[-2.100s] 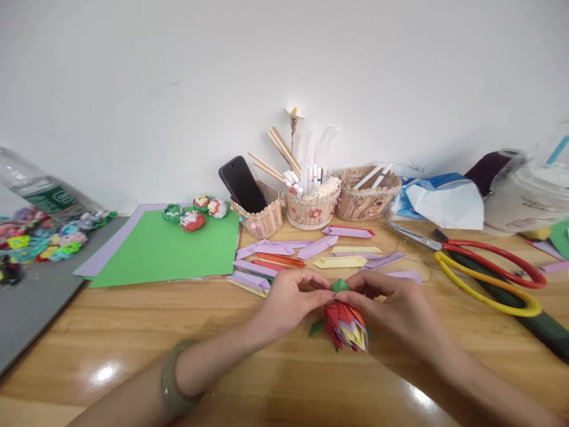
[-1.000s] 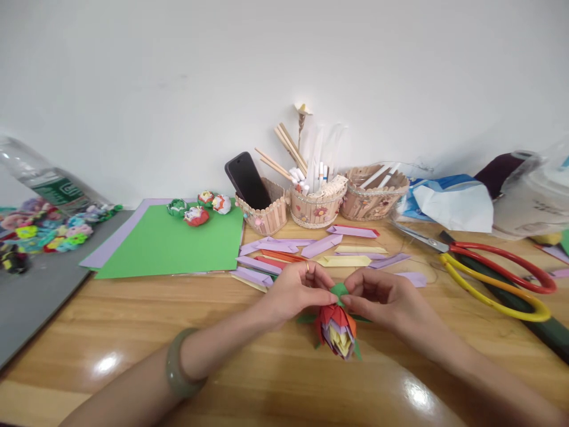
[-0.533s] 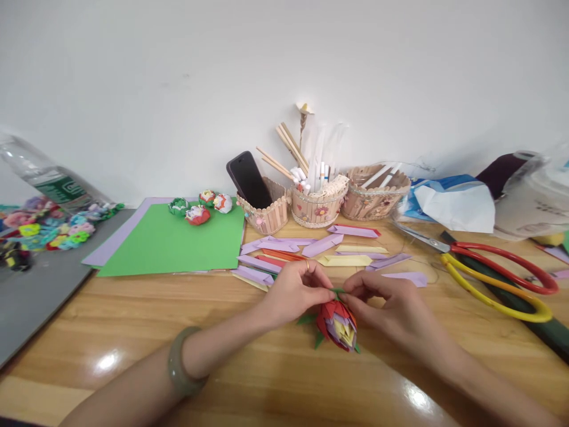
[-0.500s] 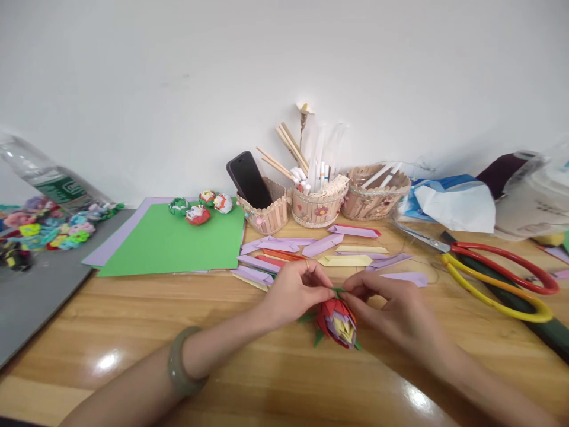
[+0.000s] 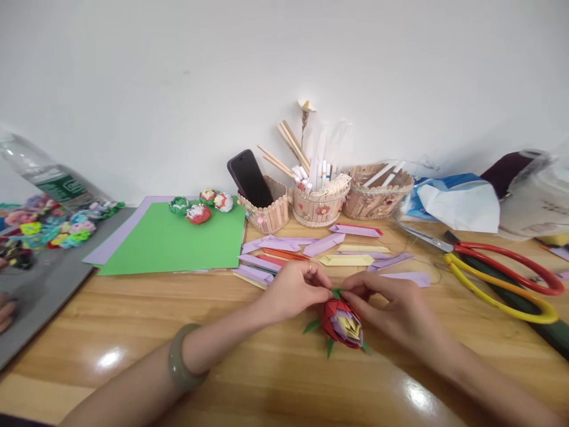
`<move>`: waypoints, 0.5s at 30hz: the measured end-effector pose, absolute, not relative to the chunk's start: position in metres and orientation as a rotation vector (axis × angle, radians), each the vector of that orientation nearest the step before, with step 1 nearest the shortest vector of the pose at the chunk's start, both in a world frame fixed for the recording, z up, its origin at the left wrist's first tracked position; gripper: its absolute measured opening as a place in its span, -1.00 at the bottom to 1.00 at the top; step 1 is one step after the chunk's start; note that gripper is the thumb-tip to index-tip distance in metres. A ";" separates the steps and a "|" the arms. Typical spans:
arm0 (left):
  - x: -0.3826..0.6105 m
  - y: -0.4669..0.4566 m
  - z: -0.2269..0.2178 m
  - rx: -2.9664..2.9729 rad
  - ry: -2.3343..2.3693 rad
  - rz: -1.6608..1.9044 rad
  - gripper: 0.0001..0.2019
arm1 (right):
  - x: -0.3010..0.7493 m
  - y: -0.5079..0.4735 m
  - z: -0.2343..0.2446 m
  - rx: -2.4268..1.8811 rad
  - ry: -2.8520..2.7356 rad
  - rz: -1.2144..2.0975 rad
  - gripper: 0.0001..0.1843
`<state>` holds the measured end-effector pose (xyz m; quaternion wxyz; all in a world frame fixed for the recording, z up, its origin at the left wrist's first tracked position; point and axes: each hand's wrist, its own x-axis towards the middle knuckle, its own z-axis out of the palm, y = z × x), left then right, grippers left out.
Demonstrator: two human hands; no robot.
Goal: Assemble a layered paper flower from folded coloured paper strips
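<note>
A folded paper flower (image 5: 341,323) with red outer petals, purple and pale yellow inner ones and green leaves sits between my hands, its layered opening tilted towards me. My left hand (image 5: 299,290) pinches a green leaf (image 5: 336,293) at the top of the flower with thumb and index finger. From the other side my right hand (image 5: 384,302) pinches the same green part, fingers curled. Just beyond my hands lie several folded paper strips (image 5: 326,244) in purple, yellow, red and orange. Part of the green leaf is hidden by my fingertips.
Green paper (image 5: 178,243) bears several small paper flowers (image 5: 198,214). Popsicle-stick baskets (image 5: 320,209) stand along the wall, one holding a phone (image 5: 250,178). Large scissors (image 5: 502,273) lie at right. At left, a plastic bottle (image 5: 57,181) and another person's fingers (image 5: 6,311) show over a grey board (image 5: 66,279).
The flower has swung slightly to the right and down, showing more of its leaves. Both hands keep their pinch. Another person's fingers have come in at the left edge.
</note>
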<state>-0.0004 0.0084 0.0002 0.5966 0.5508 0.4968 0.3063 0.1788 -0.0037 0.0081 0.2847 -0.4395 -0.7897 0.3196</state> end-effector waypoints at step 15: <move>-0.003 0.007 -0.005 1.340 1.192 0.847 -0.84 | 0.186 0.011 0.018 -1.456 -1.997 0.884 -0.71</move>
